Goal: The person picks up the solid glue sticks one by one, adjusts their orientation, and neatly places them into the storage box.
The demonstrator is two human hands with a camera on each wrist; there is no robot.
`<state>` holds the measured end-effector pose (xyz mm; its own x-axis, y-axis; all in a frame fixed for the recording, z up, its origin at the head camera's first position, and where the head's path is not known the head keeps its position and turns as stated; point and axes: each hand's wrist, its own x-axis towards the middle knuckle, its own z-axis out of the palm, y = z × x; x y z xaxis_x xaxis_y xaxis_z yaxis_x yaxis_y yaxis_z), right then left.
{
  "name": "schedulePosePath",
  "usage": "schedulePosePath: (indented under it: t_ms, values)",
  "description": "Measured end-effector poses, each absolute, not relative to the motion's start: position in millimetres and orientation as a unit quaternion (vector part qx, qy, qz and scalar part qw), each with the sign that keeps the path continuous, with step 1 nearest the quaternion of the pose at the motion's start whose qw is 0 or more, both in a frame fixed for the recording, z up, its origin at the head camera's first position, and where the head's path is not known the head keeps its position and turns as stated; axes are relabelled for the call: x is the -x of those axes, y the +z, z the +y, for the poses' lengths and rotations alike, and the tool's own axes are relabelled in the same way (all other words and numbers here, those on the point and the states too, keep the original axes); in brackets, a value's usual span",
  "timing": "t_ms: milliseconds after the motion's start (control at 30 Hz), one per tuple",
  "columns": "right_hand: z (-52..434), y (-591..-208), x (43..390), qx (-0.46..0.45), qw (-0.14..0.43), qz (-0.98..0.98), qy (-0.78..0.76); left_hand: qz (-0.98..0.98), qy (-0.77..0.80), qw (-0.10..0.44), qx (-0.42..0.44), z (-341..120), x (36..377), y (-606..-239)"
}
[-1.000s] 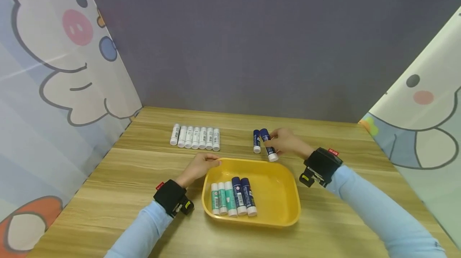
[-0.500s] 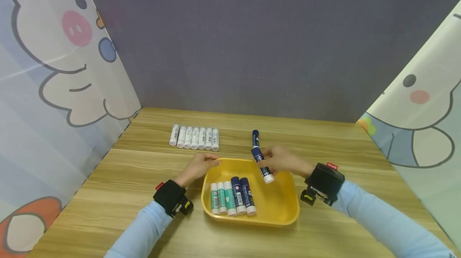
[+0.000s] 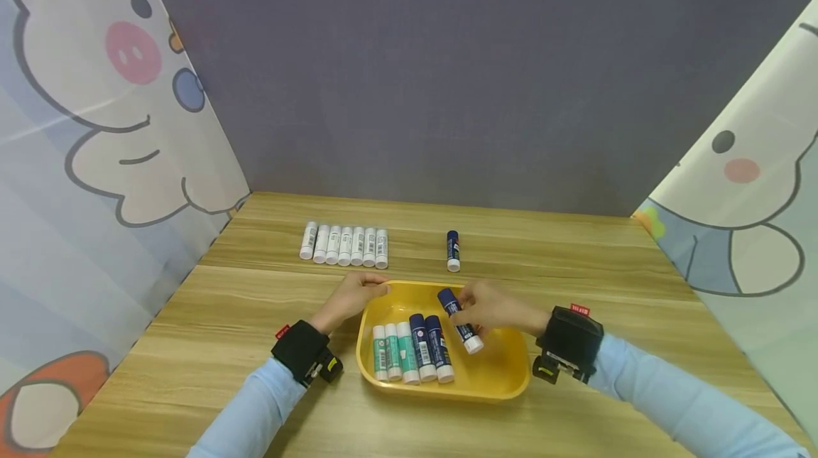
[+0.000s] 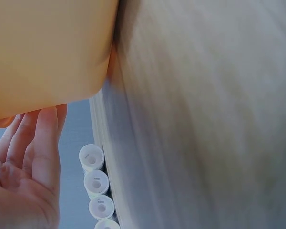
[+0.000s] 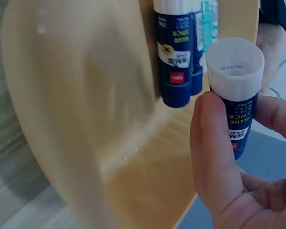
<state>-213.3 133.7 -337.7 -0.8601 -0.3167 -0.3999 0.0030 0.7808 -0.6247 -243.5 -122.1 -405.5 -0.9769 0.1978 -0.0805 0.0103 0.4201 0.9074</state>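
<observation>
Blue glue stick point(image 3: 460, 321) is sitting in the right hand point(image 3: 495, 309), pinched between thumb and fingers point(image 5: 214, 157), hanging just over the yellow tray point(image 3: 505, 380) w/ its white end point(image 5: 234, 67) pointing toward the person and slightly right, dark cap end pointing away toward the far wall. Long axis is running roughly near-to-far, tilted a bit off the row already lying in the tray. That row point(image 3: 413, 351) is lying just left of the held stick, so the open slot is right beside the rightmost blue one, directly below and left of the hand. Right hand is clearly the nearer one; it's curling round the stick, not slack.

Left hand point(image 3: 353, 296) is resting on the tray's far-left rim, fingers fairly straight and lying against the outer wall in the left wrist view point(image 4: 24, 157), gripping nothing.

Counts, near to far:
- in tray: 5 sticks, i.e. 3 white/teal + 2 blue, lying side by side
- in hand: 1 blue
- on the wooden table point(image 3: 192, 330) beyond the tray: 1 lone blue stick point(image 3: 452, 251) at centre-right, well apart from the hand
- far left: white sticks point(image 3: 345, 245) lying touching in a row, 7 by my count
</observation>
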Motion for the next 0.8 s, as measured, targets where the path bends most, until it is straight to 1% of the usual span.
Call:
schedulePosePath:
  t_ms: [267,533,800]
  values:
    - [132,-354,208,0.114,0.255,0.918,-0.282,0.84,0.532,0.088,-0.063,-122,244,-407]
    - [131,-368,207,0.104,0.272,0.914,-0.282,0.841,0.531,0.086,-0.063,-123,244,-408]
    - [128,-370,200,0.11,0.294,0.904,-0.292,0.839,0.535,0.088,-0.057,-123,243,-407]
